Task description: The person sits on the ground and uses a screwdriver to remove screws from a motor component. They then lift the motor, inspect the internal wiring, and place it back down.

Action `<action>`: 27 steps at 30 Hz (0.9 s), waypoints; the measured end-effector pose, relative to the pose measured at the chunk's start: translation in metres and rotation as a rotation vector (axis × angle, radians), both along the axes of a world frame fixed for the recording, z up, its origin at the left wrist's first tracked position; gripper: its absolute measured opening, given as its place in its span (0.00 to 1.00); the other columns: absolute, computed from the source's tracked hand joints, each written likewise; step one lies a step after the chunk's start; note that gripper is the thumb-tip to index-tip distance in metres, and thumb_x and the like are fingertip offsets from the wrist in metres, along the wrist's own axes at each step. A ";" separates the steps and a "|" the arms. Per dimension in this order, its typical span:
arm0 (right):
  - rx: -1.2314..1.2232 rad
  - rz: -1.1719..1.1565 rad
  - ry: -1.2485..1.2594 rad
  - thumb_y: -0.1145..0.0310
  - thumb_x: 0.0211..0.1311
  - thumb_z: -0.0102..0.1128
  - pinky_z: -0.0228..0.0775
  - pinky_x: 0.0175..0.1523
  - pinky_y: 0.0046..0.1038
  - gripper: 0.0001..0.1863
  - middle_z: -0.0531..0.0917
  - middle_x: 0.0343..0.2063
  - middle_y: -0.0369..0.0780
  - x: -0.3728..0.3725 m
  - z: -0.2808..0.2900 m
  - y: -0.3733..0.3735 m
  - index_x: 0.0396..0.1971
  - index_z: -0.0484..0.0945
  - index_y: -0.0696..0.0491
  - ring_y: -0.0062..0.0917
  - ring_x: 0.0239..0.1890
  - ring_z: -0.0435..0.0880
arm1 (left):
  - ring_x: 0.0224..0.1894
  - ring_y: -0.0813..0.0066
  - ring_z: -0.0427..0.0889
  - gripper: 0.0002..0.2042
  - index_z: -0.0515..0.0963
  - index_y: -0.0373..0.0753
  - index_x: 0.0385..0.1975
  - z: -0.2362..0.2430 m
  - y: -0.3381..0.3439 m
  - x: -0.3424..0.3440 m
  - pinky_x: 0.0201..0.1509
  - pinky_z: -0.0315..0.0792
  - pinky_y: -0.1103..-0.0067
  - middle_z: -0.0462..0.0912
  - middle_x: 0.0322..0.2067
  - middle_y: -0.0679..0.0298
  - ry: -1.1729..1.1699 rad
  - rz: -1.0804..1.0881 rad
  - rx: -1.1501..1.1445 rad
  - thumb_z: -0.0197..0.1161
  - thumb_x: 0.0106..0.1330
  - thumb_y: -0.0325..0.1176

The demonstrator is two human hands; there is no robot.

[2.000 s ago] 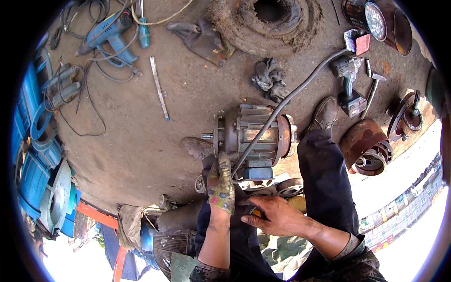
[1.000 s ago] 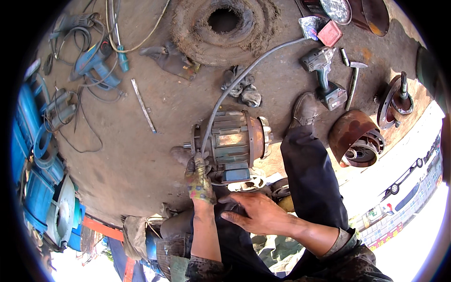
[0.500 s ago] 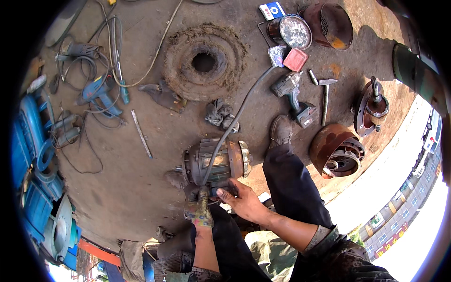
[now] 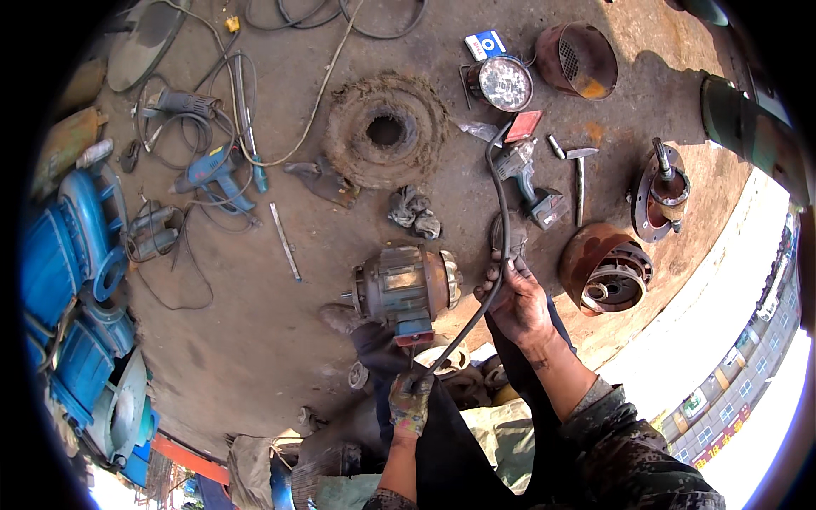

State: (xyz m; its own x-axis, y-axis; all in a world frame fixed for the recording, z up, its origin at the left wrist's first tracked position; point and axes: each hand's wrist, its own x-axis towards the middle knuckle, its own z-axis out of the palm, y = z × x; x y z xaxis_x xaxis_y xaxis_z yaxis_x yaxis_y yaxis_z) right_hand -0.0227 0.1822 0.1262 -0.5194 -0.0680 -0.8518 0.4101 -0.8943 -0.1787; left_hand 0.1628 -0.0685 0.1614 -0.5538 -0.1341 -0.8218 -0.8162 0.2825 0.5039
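So in the head view, the only one here, the worker's got a dark cable point(image 4: 505, 217) in both hands. The left hand point(image 4: 410, 403) is in a stained, patterned glove, with its fingers closed around the lower part of the cable. The right hand point(image 4: 516, 308) is bare and smudged, fingers curled in narrow on the cable further up, so that stretch slants between the two sets of fingers. Past the right fingertips it carries on up and bends over by a red box point(image 4: 523, 126). The ribbed motor point(image 4: 399, 285) is lying on its side on the ground, above the left fingers and off to the left of the right ones, well apart from the right hand. Its blue terminal box point(image 4: 414, 328) is just above the gloved fingers. Up and a bit right from the right fingers there's a cordless power tool point(image 4: 531, 183), with a hammer point(image 4: 580, 189) beside it, and a rusty round housing point(image 4: 586, 263) is sitting to the right of those fingers. Crumpled grey rags point(image 4: 414, 212) lie up and left of the right fingers, and a blue corded drill point(image 4: 212, 174) is way off up-left of the gloved ones.
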 end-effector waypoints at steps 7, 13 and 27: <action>0.010 0.491 0.387 0.67 0.71 0.72 0.75 0.60 0.35 0.12 0.85 0.45 0.39 -0.014 0.081 0.022 0.48 0.80 0.53 0.30 0.54 0.83 | 0.47 0.45 0.84 0.09 0.87 0.42 0.42 0.002 -0.012 -0.020 0.56 0.75 0.55 0.89 0.43 0.52 0.182 -0.519 -0.148 0.71 0.70 0.40; 0.371 1.277 0.703 0.66 0.68 0.75 0.76 0.67 0.37 0.20 0.84 0.59 0.43 -0.038 0.130 -0.032 0.56 0.81 0.55 0.37 0.62 0.83 | 0.48 0.46 0.86 0.13 0.87 0.40 0.49 0.032 -0.023 -0.029 0.56 0.78 0.60 0.89 0.44 0.53 0.238 -0.177 -0.108 0.73 0.67 0.37; 0.848 0.994 0.028 0.61 0.78 0.67 0.76 0.63 0.32 0.21 0.81 0.54 0.45 0.045 -0.015 -0.117 0.62 0.80 0.58 0.31 0.56 0.84 | 0.47 0.66 0.86 0.23 0.80 0.44 0.61 -0.100 -0.199 -0.051 0.55 0.84 0.65 0.88 0.42 0.64 -0.262 1.079 0.200 0.61 0.80 0.55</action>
